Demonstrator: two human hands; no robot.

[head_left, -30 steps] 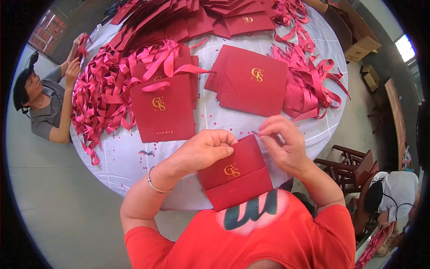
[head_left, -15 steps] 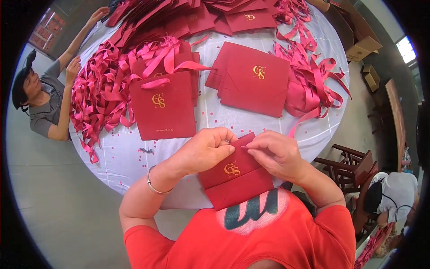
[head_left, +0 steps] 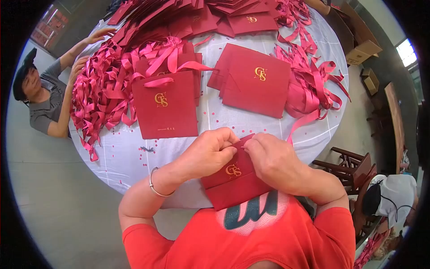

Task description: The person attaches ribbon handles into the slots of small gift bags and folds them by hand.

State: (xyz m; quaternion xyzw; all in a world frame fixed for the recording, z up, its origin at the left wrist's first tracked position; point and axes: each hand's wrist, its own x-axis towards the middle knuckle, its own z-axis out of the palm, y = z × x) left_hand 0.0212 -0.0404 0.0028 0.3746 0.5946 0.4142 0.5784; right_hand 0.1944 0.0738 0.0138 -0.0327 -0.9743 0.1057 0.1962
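A small dark red paper bag [head_left: 235,181] with a gold monogram lies folded flat at the near table edge, against my red shirt. My left hand [head_left: 208,150] is closed on its upper left edge, thumb and fingers pinching there. At the upper right edge, my right hand [head_left: 277,163] pinches close to the left fingertips and covers the bag's right part. What sits between the right fingertips is hidden. Beyond my left hand lies a finished-looking red bag [head_left: 165,114] with a pink ribbon handle [head_left: 159,82]. Several flat red bags [head_left: 260,96] are stacked beyond my right hand.
Heaps of pink ribbon lie at the left [head_left: 101,94] and right [head_left: 309,89] of the round white-covered table [head_left: 116,157]. A large pile of red bags [head_left: 197,20] fills the far side. A co-worker [head_left: 47,92] reaches in from the left. Wooden stools [head_left: 349,166] stand right.
My right hand has turned over and moved in to the bag's upper edge, now covering more of it. My left hand keeps its grip. The co-worker's hands have moved down toward the ribbon heap.
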